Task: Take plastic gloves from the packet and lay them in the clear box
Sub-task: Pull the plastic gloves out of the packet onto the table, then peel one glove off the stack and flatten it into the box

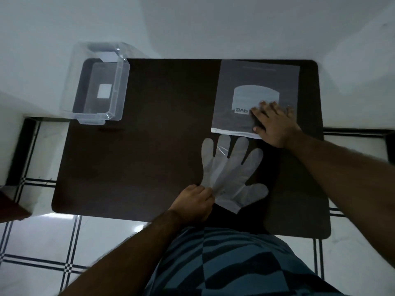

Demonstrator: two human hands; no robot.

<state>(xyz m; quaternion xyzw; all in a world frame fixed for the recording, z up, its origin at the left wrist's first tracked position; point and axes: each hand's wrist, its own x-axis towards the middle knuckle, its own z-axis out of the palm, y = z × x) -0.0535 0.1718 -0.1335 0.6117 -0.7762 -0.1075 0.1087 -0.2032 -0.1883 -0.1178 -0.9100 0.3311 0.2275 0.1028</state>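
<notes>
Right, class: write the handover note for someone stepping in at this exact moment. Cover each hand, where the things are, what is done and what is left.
Left hand: pinching the cuff edge of the glove, which lies flat on the table just below the packet's opening.
Right hand: pressed flat on the packet, pinning its near right corner.
Box: far left corner of the table, open, with no glove visible inside.
Done: glove drawn almost fully out of the packet.
Left: carry it to the box, lay it in, then repeat with more gloves.
</notes>
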